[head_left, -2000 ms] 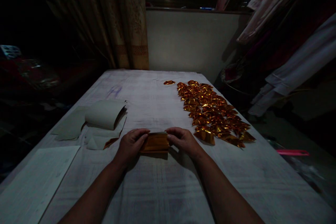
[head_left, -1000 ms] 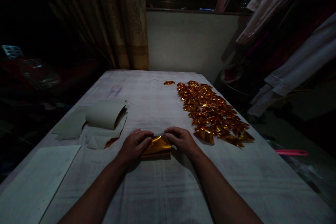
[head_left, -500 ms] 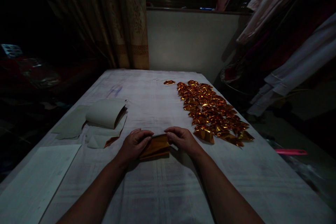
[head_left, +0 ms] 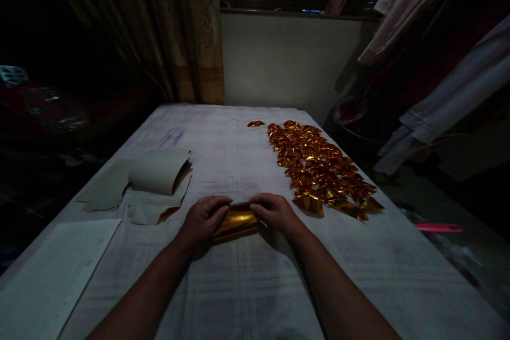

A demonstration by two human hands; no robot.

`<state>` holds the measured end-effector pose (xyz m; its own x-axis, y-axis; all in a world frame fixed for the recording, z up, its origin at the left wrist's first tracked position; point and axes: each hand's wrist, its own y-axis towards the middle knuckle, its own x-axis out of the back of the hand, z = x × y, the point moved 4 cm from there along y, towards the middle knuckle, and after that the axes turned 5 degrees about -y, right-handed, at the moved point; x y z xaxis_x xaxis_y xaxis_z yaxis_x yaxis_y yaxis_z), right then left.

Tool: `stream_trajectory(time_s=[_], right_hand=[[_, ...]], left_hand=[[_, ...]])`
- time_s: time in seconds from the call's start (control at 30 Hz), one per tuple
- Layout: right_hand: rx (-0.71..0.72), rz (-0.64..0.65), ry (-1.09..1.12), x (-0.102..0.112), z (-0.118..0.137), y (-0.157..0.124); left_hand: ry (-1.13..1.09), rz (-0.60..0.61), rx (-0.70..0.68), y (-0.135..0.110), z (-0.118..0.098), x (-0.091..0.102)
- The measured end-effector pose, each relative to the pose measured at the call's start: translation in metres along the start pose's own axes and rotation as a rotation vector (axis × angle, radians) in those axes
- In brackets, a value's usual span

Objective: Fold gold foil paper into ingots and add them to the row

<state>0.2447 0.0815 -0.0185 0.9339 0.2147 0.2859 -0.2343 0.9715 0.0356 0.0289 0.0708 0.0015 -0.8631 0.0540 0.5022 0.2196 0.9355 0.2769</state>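
Between my two hands is a sheet of gold foil paper (head_left: 238, 221), bent over so that its shiny side faces me. My left hand (head_left: 205, 218) pinches its left end between thumb and fingers. At the other end, my right hand (head_left: 274, 212) pinches the upper right corner. The paper sits low over the tablecloth, near the middle of the table. Several folded gold foil pieces (head_left: 314, 167) lie in a cluster to the right, beyond my right hand. One more folded piece (head_left: 255, 124) lies apart at the far side.
Loose pale-backed foil sheets (head_left: 157, 172), one curled over, lie left of my left hand. A white sheet stack (head_left: 59, 271) covers the table's near left. The plaid cloth (head_left: 223, 159) spreads underneath. Hanging clothes (head_left: 446, 95) are at the right; a curtain (head_left: 191, 37) hangs behind.
The foil paper between my hands now bulges in a rounder curve and catches more light. Both hands keep their grip and have barely moved.
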Motion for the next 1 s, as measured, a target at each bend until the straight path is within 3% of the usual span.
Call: stream_trajectory(time_s=[0.63, 1.0], right_hand=[[0.017, -0.175, -0.018, 0.01, 0.001, 0.001], [0.041, -0.218, -0.031, 0.013, 0.001, 0.001]], left_hand=[[-0.115, 0.035, 0.166, 0.001, 0.001, 0.006], [-0.126, -0.04, 0.164, 0.001, 0.007, 0.008]])
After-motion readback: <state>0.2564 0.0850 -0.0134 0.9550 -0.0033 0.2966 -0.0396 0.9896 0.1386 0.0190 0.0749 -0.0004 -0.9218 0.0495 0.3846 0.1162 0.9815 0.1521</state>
